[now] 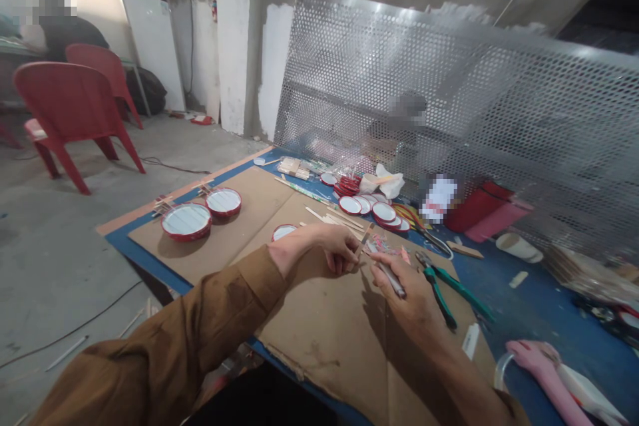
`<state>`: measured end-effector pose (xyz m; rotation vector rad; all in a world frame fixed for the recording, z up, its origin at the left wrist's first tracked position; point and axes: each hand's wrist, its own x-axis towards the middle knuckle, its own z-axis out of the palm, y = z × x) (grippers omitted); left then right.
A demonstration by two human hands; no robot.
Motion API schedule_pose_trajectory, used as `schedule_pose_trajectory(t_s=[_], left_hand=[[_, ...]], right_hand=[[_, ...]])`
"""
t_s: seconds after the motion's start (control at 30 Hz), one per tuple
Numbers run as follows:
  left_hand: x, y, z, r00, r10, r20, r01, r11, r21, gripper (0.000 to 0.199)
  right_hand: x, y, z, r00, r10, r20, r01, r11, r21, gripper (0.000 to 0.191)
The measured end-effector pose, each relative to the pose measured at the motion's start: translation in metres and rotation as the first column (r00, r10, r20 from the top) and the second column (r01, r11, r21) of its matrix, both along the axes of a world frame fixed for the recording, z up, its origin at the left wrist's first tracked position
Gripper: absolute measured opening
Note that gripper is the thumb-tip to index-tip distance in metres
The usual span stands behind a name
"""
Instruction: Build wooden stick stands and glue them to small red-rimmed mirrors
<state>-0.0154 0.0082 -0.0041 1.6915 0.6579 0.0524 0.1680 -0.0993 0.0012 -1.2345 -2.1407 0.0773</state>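
2 round, red-rimmed, white-faced pieces [187, 221]: far left on brown cardboard sheet [319, 339], apparently for working room. Left hand [342, 249]: grip pinched on thin brown strip [368, 235] above cardboard, seemingly steadying it. Right hand [409, 289]: grip closed round slim pale-handled tool [390, 278].

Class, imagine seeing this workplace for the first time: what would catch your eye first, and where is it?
Probably the left hand, pinching a thin strip, and the right hand, gripping a pale-handled tool, close together above brown cardboard. Next, two red-rimmed white rounds stand out on the cardboard's far left part. Behind the blue table, a large perforated metal panel fills much of the background.
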Motion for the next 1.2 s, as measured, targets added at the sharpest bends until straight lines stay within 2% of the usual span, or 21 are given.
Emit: schedule_pose_trajectory(t_s=[0.43,0.8,1.2], left_hand=[[-0.0013,-0.0038,0.0063,1.000,0.009,-0.024,-0.009,1.000,-0.002,0.008],[-0.0015,0.0005,-0.0015,0.999,-0.011,0.032,0.011,1.000,0.005,0.007],[-0.0014,0.0000,-0.0005,1.000,-0.006,-0.004,0.006,1.000,0.010,0.010]], right_hand=[[-0.0002,-0.0011,0.0022,1.000,0.007,-0.011,-0.007,1.000,0.005,0.021],[-0.0006,-0.0012,0.0018,0.999,0.018,0.030,-0.018,1.000,-0.025,0.021],[0.0009,-0.0006,0.0000,1.000,0.006,-0.003,-0.006,0.999,0.042,0.023]])
